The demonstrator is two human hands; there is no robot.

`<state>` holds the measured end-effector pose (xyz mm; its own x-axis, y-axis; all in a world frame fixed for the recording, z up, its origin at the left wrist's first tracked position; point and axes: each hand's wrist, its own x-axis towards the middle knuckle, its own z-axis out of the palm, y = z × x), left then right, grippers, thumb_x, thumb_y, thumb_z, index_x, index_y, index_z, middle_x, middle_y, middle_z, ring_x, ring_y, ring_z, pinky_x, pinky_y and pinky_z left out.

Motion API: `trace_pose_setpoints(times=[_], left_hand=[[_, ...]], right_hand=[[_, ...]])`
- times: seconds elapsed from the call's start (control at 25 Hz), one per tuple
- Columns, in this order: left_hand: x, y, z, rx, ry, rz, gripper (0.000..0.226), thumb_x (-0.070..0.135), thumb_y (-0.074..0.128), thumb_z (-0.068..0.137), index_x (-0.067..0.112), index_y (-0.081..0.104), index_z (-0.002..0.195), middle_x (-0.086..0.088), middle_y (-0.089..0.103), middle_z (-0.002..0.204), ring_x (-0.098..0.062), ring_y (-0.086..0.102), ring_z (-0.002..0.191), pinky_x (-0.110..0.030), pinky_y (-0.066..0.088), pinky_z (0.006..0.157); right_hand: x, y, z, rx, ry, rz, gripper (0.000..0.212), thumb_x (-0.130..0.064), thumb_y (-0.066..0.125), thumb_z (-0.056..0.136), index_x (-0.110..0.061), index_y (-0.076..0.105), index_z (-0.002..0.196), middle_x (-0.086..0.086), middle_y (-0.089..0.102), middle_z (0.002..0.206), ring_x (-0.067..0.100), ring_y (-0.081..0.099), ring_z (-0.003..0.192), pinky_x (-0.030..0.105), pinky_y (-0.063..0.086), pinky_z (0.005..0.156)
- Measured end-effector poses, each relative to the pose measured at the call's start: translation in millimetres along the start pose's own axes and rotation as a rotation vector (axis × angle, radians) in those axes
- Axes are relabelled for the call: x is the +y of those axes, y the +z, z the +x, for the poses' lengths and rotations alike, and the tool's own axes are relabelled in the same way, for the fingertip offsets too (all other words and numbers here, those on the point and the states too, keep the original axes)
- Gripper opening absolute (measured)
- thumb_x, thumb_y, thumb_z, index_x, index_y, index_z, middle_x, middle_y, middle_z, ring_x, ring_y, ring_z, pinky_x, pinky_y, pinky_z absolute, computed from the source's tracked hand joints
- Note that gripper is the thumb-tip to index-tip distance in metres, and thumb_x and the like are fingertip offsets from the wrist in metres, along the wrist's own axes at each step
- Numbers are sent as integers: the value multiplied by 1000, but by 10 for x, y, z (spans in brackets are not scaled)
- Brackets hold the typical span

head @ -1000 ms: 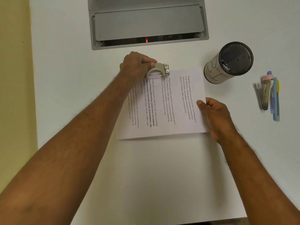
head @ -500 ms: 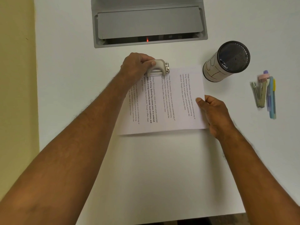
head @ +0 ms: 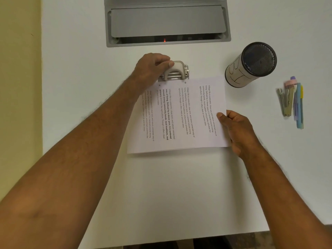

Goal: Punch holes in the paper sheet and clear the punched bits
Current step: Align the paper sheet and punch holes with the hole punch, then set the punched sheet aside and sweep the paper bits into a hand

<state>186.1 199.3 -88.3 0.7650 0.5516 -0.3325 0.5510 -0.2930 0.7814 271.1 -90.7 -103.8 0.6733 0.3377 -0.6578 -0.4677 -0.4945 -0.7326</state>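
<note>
Nearest the camera, two bare forearms reached forward over the white surface [head: 179, 191]. The right hand [head: 237, 130] pinched the right edge of the paper sheet [head: 179, 115], thumb on top and the other fingers curled beneath or beside the edge, holding it against the surface. The sheet lay flat between the two hands, its printed lines running away from the viewer, its near edge just short of the right wrist. Two small dark holes [head: 185, 82] showed close to its far edge, just below the hole punch [head: 177, 71]. Farther out, the left hand [head: 152, 69] was closed over the left part of the punch's pale lever, thumb tip resting on its top. The punch sat at the sheet's far edge; whether the paper lay inside its slot could not be told. To the right of the right hand lay a stapler [head: 287, 103] and several pens [head: 299, 105], side by side. Beyond the right hand stood a mesh cup [head: 251, 65] wrapped in marked paper. Beyond the left hand, a grey recessed panel [head: 167, 22] was set into the surface.
</note>
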Motion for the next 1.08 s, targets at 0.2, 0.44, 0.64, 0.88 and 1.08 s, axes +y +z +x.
trace_pose_setpoints(times=[0.2, 0.44, 0.64, 0.88, 1.08], left_hand=[[-101, -60, -151, 238, -70, -196, 37, 35, 53, 106, 14, 63, 134, -1, 64, 136, -12, 58, 119, -24, 46, 102], [-267, -42, -732, 544, -101, -89, 25, 34, 58, 102, 14, 68, 114, 0, 70, 115, -6, 60, 97, -1, 42, 77], [-215, 57, -1239, 143, -160, -137, 26, 46, 63, 97, 24, 70, 112, 9, 71, 102, -9, 67, 89, -26, 51, 79], [-243, 225, -1644, -134, -370, -471, 27, 42, 71, 94, 29, 68, 117, 1, 77, 101, -14, 67, 84, -34, 50, 77], [-319, 445, -1857, -267, -450, -694, 25, 29, 64, 100, 19, 69, 123, -10, 79, 113, -27, 74, 95, -48, 57, 92]], right_hand=[[87, -81, -98, -32, 34, -15, 12, -22, 66, 103, -19, 78, 101, -2, 82, 102, 14, 76, 89, 32, 61, 84], [84, -218, -146, -192, 73, -74, 13, -20, 66, 102, -17, 77, 105, 7, 81, 109, 17, 76, 88, 31, 59, 78], [-167, -337, -100, -438, 84, -196, 18, -16, 63, 102, -8, 74, 113, 10, 81, 108, 19, 77, 86, 32, 64, 74], [-595, -370, -60, -646, 87, -419, 29, -17, 66, 98, -3, 71, 122, 16, 79, 114, 29, 78, 92, 41, 67, 78], [-849, -267, -70, -711, 50, -690, 20, -18, 66, 101, -8, 75, 115, 14, 81, 107, 23, 80, 80, 32, 65, 63]])
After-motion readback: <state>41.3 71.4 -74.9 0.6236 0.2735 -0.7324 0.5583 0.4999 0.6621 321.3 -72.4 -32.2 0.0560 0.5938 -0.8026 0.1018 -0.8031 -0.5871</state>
